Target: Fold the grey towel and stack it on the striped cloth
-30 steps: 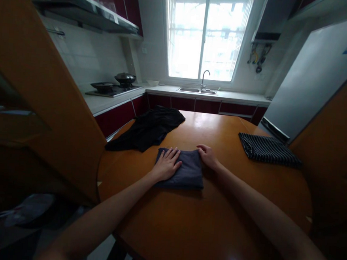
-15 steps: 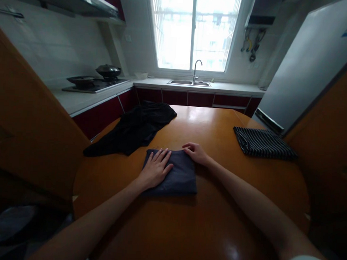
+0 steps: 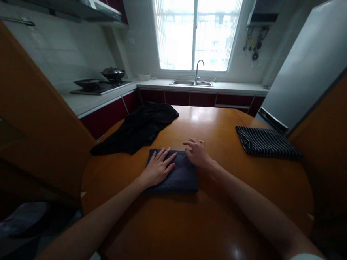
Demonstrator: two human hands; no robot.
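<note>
Looked forward and down from the person's head above the near side of the wooden table (image 3: 166, 228), over the nearby folded cloth (image 3: 183, 177), and faced the sink (image 3: 182, 82) and window (image 3: 176, 31) well beyond.

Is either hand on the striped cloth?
No, the striped cloth lies apart from both; the left hand is on the folded blue-gray cloth, the right hand at its far right corner.

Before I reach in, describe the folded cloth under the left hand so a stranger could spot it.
Find the brown table in front of the window. Toward its middle lies a flat blue-grey cloth, with the left hand spread on it and the right hand by its far right corner. It is plain and neatly folded, unlike the rumpled black cloth and the striped cloth.
</note>
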